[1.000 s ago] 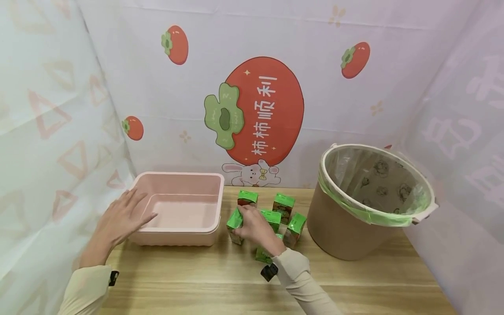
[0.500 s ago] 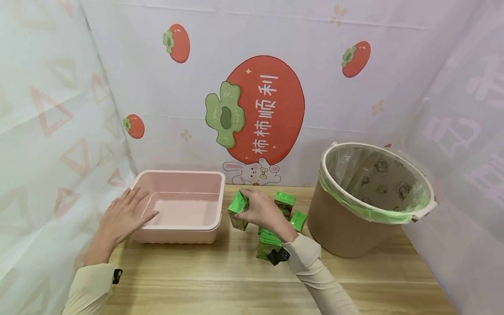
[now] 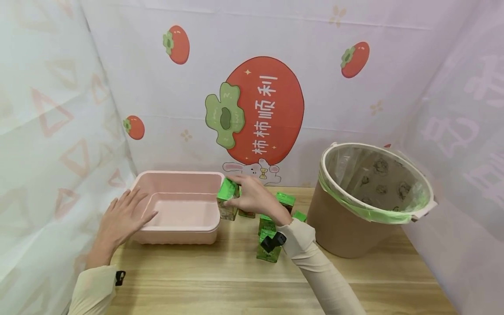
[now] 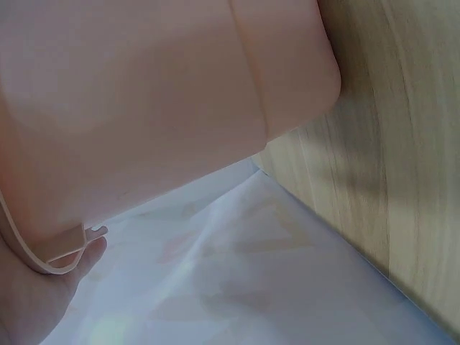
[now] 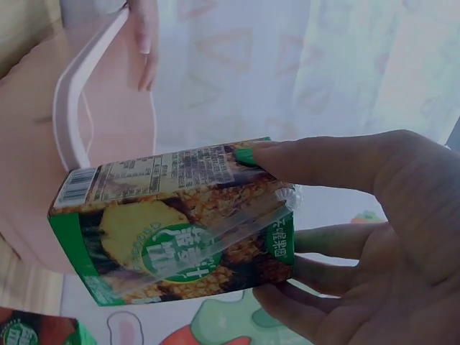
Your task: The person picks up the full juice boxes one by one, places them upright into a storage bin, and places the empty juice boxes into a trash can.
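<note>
My right hand (image 3: 256, 199) pinches a green-topped juice box (image 3: 227, 204) between thumb and fingers, at the right rim of a pink plastic basin (image 3: 177, 229). In the right wrist view the juice box (image 5: 176, 230) shows pineapple pictures and a wrapped straw along its side. My left hand (image 3: 122, 221) rests on the left rim of the basin with its fingers spread. The left wrist view shows the basin's outer wall (image 4: 144, 108), with part of the left hand (image 4: 36, 302) at its rim. The basin's visible floor holds nothing.
Several more juice boxes (image 3: 268, 251) stand on the wooden table (image 3: 197, 284), partly hidden by my right hand and wrist. A brown bin (image 3: 342, 227) with a clear, green-edged liner stands at the right. Printed cloth walls (image 3: 334, 109) enclose the table.
My right hand has lifted a juice box off the table and carried it up and left to the basin's right rim. The left hand has stayed on the left rim.
</note>
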Available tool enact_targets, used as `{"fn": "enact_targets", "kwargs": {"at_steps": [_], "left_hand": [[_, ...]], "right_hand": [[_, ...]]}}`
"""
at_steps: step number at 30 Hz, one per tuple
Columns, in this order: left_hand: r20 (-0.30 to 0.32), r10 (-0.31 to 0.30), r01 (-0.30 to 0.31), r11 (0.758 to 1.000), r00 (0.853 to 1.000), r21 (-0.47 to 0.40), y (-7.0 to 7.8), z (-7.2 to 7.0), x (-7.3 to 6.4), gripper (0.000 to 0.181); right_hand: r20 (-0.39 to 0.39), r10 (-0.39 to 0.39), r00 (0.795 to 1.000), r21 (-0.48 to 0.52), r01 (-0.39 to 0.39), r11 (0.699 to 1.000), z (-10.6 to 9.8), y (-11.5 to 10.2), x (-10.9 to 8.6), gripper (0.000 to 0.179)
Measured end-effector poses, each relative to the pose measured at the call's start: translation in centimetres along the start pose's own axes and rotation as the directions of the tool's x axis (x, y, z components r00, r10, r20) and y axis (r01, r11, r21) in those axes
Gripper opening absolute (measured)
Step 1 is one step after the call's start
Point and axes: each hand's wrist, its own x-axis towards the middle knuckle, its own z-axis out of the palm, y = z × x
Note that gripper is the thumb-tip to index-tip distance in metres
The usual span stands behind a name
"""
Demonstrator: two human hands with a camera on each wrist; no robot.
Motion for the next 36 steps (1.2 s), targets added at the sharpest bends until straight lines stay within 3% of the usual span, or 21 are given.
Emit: {"fn": "enact_targets", "kwargs": {"at_steps": [6,15,23,28,36], "left_hand": [[0.007,-0.002,0.002,1.0,1.0,0.003,0.1,0.1,-0.2,0.069],[0.024,-0.006,0.006,1.0,1.0,0.014,-0.5,0.1,-0.1,0.068],[0.021,-0.003,0.003,1.0,1.0,0.016,-0.5,0.4,-0.2,0.067],[0.016,0.003,-0.003,1.0,1.0,0.021,-0.3,0.2,-0.3,0.066],[0.022,0.002,-0.003,1.0,1.0,0.024,-0.2,0.1,0.1,0.067]], "right_hand": [[0.043,-0.024,0.999,0.018,0.023,1.0,-0.4,-0.5,0.8,0.076],[0.016,-0.107,0.994,0.033,0.106,0.994,0.0,-1.3,2.5,0.072],[0.049,-0.133,0.99,0.178,0.122,0.976,2.7,-0.9,4.7,0.076],[0.054,-0.124,0.991,0.21,0.11,0.972,4.9,-0.4,6.0,0.076],[0.084,-0.043,0.996,0.142,0.031,0.989,8.5,0.0,6.9,0.078]]}}
